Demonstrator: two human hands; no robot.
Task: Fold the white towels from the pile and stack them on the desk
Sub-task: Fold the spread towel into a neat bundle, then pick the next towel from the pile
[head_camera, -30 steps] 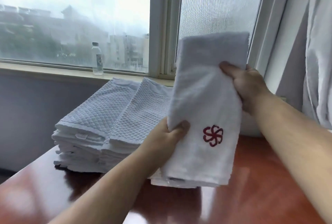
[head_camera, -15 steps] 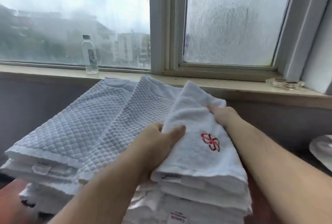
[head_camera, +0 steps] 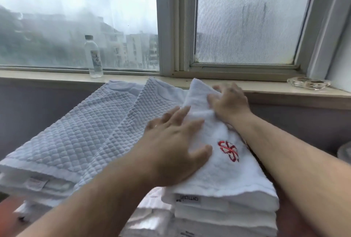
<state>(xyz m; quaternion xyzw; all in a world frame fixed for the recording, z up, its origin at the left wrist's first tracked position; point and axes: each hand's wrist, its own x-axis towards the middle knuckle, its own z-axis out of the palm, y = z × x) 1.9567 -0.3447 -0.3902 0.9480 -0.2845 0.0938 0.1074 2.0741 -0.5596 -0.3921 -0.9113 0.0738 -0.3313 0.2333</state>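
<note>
Folded white terry towel with red emblem [head_camera: 218, 162] lay atop stack at 5 o'clock. Left hand [head_camera: 176, 147] and right hand [head_camera: 228, 101] pressed flat, fingers spread. Soft, light, floppy; best gripped at folded edges.

White plain towel [head_camera: 228, 172] w/ red swirl logo [head_camera: 228, 150], white waffle-textured towels [head_camera: 79, 138] beside it, reddish-brown counter [head_camera: 7, 206], clear bottle [head_camera: 93, 59] w/ white cap, cream sill [head_camera: 266, 92], frosted grey pane [head_camera: 247, 16], clear glass dish [head_camera: 308, 83]
</note>
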